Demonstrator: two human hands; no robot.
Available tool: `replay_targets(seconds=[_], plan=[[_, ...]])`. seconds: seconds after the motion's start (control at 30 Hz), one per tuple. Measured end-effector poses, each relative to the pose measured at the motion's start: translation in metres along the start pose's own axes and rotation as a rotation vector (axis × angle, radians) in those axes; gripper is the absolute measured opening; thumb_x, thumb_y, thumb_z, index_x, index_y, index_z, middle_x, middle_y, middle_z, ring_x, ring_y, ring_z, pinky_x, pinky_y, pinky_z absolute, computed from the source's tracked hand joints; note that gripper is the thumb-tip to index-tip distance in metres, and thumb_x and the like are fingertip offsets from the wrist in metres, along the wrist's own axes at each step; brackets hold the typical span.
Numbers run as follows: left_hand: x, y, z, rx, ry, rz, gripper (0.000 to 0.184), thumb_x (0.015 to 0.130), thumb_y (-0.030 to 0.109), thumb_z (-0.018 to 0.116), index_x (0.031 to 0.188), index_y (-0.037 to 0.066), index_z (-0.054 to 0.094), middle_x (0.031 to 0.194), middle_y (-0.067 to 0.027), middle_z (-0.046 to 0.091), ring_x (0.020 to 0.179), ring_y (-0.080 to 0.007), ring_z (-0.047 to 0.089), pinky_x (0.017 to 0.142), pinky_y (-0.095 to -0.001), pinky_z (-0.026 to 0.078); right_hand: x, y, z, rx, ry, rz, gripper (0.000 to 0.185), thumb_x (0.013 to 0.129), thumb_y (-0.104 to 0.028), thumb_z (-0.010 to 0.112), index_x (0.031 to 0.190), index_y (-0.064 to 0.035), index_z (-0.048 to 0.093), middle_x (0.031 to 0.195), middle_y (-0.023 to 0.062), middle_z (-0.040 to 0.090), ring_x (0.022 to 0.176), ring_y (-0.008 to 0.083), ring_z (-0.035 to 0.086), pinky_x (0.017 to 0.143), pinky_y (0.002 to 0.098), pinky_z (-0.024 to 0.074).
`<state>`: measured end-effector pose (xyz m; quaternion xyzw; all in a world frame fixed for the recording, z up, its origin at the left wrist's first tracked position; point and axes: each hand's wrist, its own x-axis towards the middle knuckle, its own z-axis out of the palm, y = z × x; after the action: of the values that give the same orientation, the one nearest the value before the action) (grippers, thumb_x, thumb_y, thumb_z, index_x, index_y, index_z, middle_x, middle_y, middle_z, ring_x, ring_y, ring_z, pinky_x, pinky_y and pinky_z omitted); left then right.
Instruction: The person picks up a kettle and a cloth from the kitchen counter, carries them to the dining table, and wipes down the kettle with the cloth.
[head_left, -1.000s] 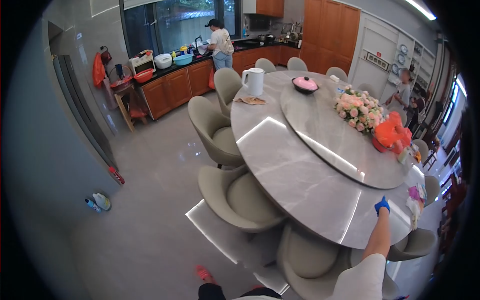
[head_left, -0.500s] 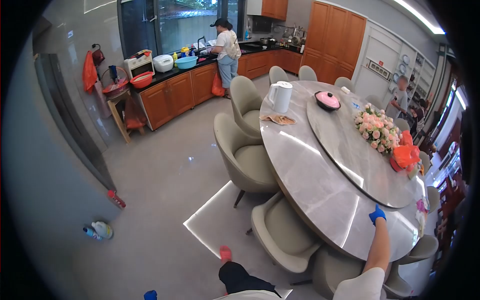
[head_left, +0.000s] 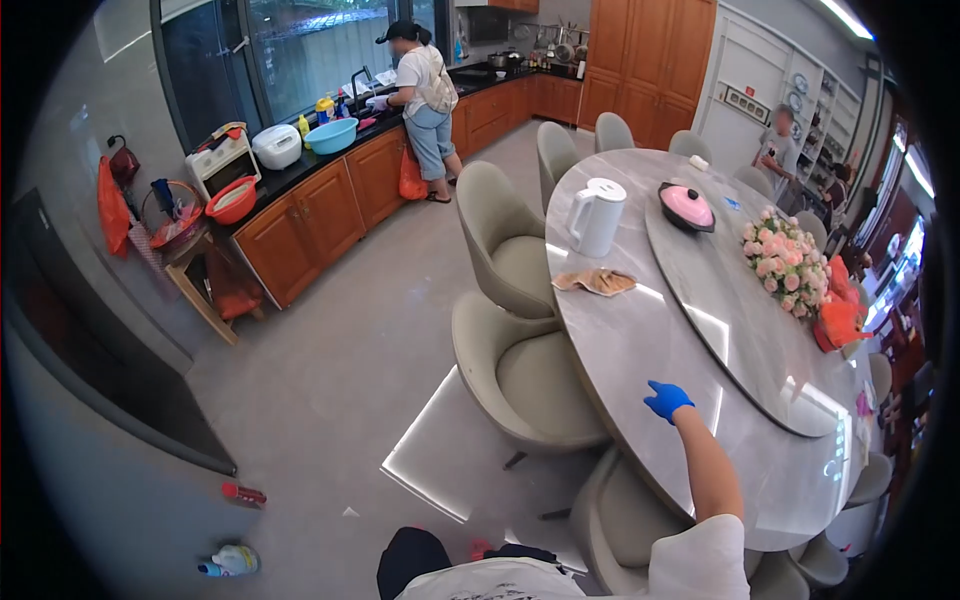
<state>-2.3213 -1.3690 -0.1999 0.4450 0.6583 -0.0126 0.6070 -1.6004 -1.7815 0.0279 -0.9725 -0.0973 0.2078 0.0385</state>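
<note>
My right hand (head_left: 668, 400), in a blue glove, is over the near left part of the round marble table (head_left: 628, 345). Its fingers are apart and it holds nothing; whether it touches the tabletop I cannot tell. The nearest thing beyond it is a crumpled brown cloth (head_left: 597, 282) lying near the table's edge. Behind the cloth stands a white electric kettle (head_left: 600, 220). On the turntable (head_left: 690, 275) sit a black pot with a pink lid (head_left: 688, 207), a bunch of pink flowers (head_left: 785, 262) and a red plastic bag (head_left: 842, 322). My left hand is out of view.
Grey chairs (head_left: 535, 390) ring the table, several tucked close. Another person (head_left: 428, 100) stands at the sink counter, and more people (head_left: 778, 150) are at the far right. Bottles (head_left: 232, 560) and a red cylinder (head_left: 244, 493) are on the floor at the left.
My right hand has moved left across the table, closer to the cloth. My view has shifted forward, and my left hand has left the bottom edge of the picture.
</note>
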Motion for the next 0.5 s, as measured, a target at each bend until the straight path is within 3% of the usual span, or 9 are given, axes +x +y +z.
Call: replay_targets(seconds=[0.03,0.13,0.33,0.4,0.5], plan=[[0.017,0.027,0.003,0.002,-0.009,0.000,0.019,0.078,0.015,0.065,0.093,0.004,0.068,0.083,-0.0091,0.067,0.076,-0.0185,0.061,0.069,-0.0320,0.050,0.018,-0.028,-0.005,0.013,0.076,-0.083,0.058,0.086,-0.039,0.055,0.136,-0.0133,0.044,0.120,0.0197,0.058,0.109,0.0361,0.056,0.093,0.0428,0.0452],[0.078,0.112,0.009,0.024,-0.020,-0.006,0.019,0.077,0.015,0.066,0.092,0.003,0.068,0.082,-0.0103,0.067,0.076,-0.0194,0.061,0.069,-0.0323,0.050,0.077,-0.096,-0.004,0.097,0.031,-0.128,0.056,0.086,-0.039,0.055,0.135,-0.0142,0.045,0.117,0.0208,0.059,0.108,0.0371,0.056,0.093,0.0435,0.0449],[0.208,0.332,-0.005,0.190,-0.003,0.049,0.020,0.073,0.014,0.069,0.089,0.002,0.068,0.081,-0.0125,0.067,0.076,-0.0212,0.062,0.070,-0.0329,0.050,0.116,-0.177,0.038,0.367,-0.053,0.026,0.056,0.085,-0.037,0.056,0.134,-0.0137,0.045,0.114,0.0209,0.060,0.106,0.0366,0.057,0.090,0.0445,0.0462],[0.258,0.421,0.003,0.269,0.011,0.139,0.020,0.072,0.013,0.070,0.089,0.002,0.069,0.081,-0.0133,0.067,0.076,-0.0218,0.063,0.070,-0.0332,0.050,0.122,-0.180,0.063,0.223,0.020,-0.074,0.055,0.084,-0.038,0.056,0.133,-0.0143,0.047,0.116,0.0199,0.059,0.107,0.0364,0.057,0.089,0.0440,0.0468],[0.334,0.559,0.036,0.421,0.049,0.359,0.020,0.071,0.012,0.071,0.088,0.002,0.069,0.080,-0.0144,0.068,0.076,-0.0227,0.063,0.070,-0.0335,0.050,0.107,-0.209,0.043,0.248,0.033,0.086,0.055,0.084,-0.037,0.058,0.133,-0.0143,0.048,0.110,0.0196,0.062,0.101,0.0357,0.059,0.086,0.0433,0.0481]])
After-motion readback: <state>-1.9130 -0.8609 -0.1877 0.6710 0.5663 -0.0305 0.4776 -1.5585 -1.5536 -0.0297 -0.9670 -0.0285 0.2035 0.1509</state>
